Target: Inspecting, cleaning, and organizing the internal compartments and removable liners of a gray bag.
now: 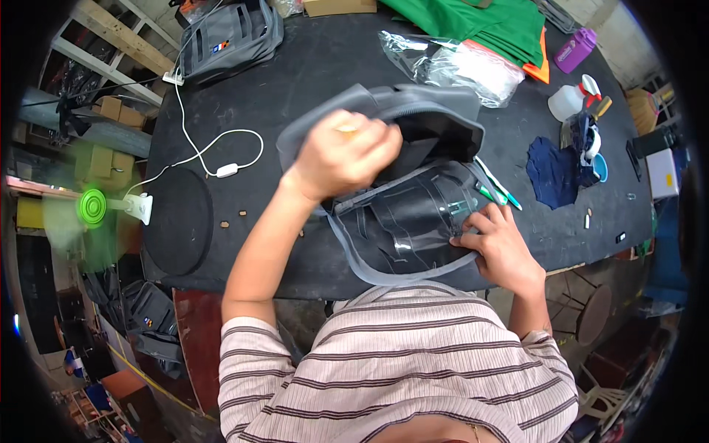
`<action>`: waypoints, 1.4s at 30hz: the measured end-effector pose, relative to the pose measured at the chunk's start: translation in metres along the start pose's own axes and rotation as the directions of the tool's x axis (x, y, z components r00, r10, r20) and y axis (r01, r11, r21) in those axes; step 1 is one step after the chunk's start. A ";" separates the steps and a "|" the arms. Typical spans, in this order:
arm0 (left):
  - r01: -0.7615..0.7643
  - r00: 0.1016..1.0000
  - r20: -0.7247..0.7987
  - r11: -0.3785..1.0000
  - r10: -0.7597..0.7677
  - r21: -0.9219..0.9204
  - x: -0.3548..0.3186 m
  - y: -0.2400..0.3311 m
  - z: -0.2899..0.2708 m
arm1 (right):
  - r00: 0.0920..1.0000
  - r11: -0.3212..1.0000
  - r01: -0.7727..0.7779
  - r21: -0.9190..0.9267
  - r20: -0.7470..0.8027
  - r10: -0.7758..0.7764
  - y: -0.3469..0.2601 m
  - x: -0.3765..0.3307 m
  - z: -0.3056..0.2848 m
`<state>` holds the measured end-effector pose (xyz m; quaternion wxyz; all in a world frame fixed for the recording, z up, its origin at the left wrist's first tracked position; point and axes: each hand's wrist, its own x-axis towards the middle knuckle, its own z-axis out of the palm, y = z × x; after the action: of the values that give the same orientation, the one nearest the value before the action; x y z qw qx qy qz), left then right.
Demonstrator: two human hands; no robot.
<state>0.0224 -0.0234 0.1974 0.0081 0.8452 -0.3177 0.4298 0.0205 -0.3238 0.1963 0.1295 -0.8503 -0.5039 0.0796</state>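
Note:
A dark grey backpack (384, 221) lies unzipped on the black table in front of me, its front panel folded down toward my body. Clear plastic pockets line the inside of that panel, and the main compartment gapes behind it. Over the bag's left part, my left hand (343, 155) is curled into a fist, slightly blurred. A small yellowish spot shows at its fingers, but what they hold is hidden. With bent fingers, my right hand (502, 247) grips the panel at its right side, by the clear pocket. A green-and-white pen-like item (491, 193) lies beside that hand.
Left are a white cable (185, 125) with a switch, a round black pad (177, 221) and a spinning green fan (91, 208). Another grey backpack (229, 40), plastic packaging (473, 70) and green fabric (480, 26) lie at the back. Right stand a spray bottle (567, 102) and purple bottle (576, 50).

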 end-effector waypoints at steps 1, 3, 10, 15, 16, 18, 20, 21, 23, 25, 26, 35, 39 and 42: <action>0.035 0.984 0.178 0.994 -0.016 -0.103 0.007 0.011 -0.002 | 0.999 1.000 0.011 -0.008 -0.041 -0.011 -0.001 0.002 -0.004; 0.116 0.935 0.349 0.982 -0.057 -0.151 0.003 0.017 0.003 | 0.998 1.000 0.000 -0.020 -0.055 -0.001 -0.003 0.004 -0.010; 0.024 0.888 0.457 0.988 0.050 -0.154 -0.033 0.021 0.032 | 0.994 0.994 0.059 -0.092 -0.087 -0.068 -0.010 0.006 -0.009; 0.568 0.640 0.707 0.805 -0.301 -0.171 -0.097 0.035 0.064 | 0.968 0.983 0.184 0.002 -0.174 -0.181 -0.011 0.007 -0.014; 0.547 0.699 0.642 0.813 -0.315 -0.197 -0.122 0.033 0.084 | 0.927 0.966 0.249 0.062 -0.303 -0.220 -0.007 0.007 -0.017; 0.466 0.661 0.746 0.821 -0.076 -0.329 -0.071 0.023 0.068 | 0.711 0.906 0.354 0.231 -0.696 -0.100 0.026 -0.002 0.005; 0.610 0.540 0.832 0.740 -0.126 -0.284 -0.062 0.020 0.067 | 0.448 0.903 0.113 0.415 -0.832 0.326 0.047 -0.015 0.033; 0.619 0.583 0.800 0.715 -0.142 -0.325 -0.068 0.019 0.068 | 0.423 0.867 0.026 0.498 -0.791 0.442 0.066 -0.016 0.048; 0.682 0.599 0.770 0.644 -0.220 -0.347 -0.077 0.021 0.073 | 0.621 0.861 -0.226 0.455 -0.614 0.487 0.083 -0.015 0.071; 0.720 0.563 0.788 0.616 -0.250 -0.319 -0.075 0.023 0.075 | 0.805 0.929 -0.338 0.149 -0.466 0.368 0.073 -0.013 0.082; 0.754 0.527 0.804 0.587 -0.275 -0.293 -0.073 0.024 0.075 | 0.817 0.939 -0.328 0.104 -0.467 0.337 0.075 -0.013 0.091; 0.808 0.424 0.841 0.560 -0.337 -0.183 -0.075 0.023 0.093 | 0.811 0.879 -0.445 0.174 -0.339 0.478 0.111 -0.025 0.049; 0.743 0.499 0.805 0.637 -0.322 -0.205 -0.078 0.027 0.098 | 0.523 0.712 -0.503 0.490 -0.484 0.702 0.140 -0.042 -0.007; 0.675 0.549 0.763 0.720 -0.340 -0.165 -0.077 0.030 0.102 | 0.639 0.689 -0.225 0.689 -0.429 0.638 0.103 -0.022 -0.061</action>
<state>0.0466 -0.0354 0.0686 0.2090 0.9705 -0.1184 -0.0209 0.1128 -0.3990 0.2237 0.5197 -0.8409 -0.1465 -0.0368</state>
